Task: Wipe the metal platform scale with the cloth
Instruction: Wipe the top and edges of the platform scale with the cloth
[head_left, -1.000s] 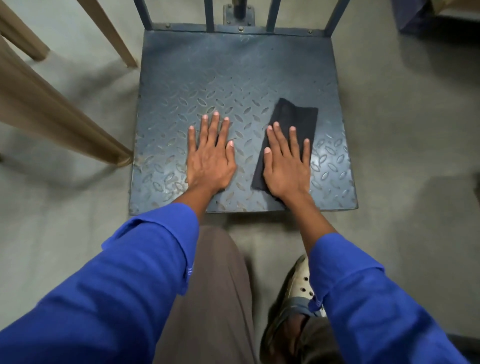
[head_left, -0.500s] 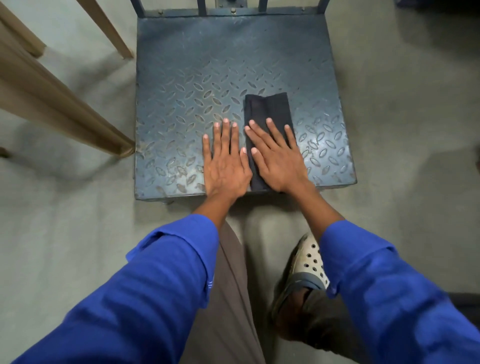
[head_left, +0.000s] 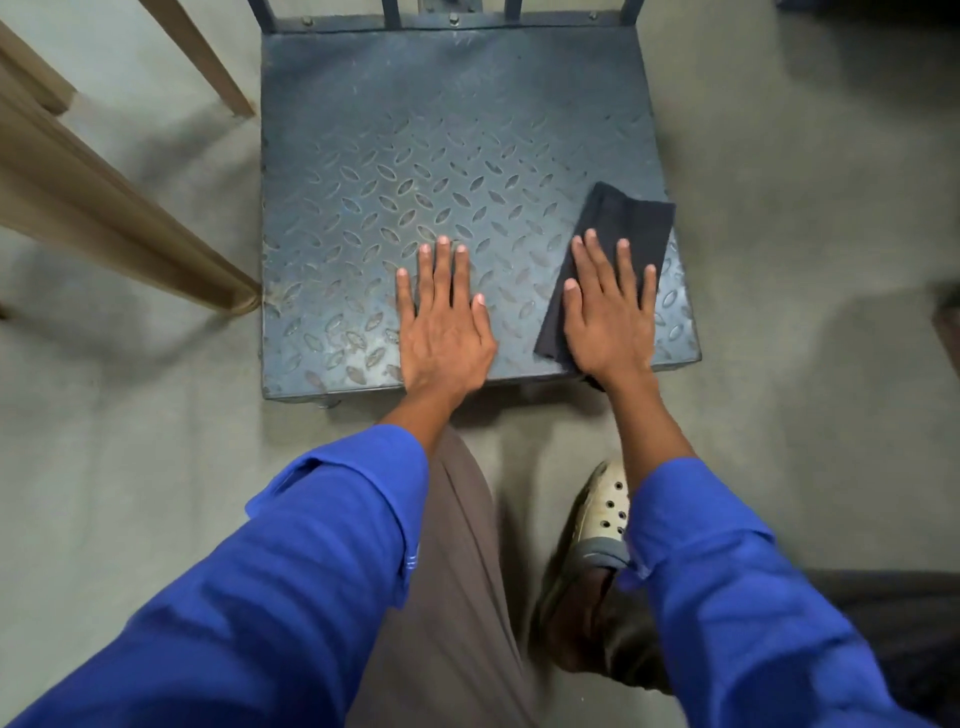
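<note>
Standing on the grey floor (head_left: 156, 467), the dark blue-grey metal platform scale (head_left: 415, 130) with tread pattern carries both hands. Right hand (head_left: 610, 317) presses flat, fingers straight, on the folded black cloth (head_left: 631, 218) at the scale's near right corner; left hand (head_left: 444, 332) lies flat, holding nothing, by the near edge.
</note>
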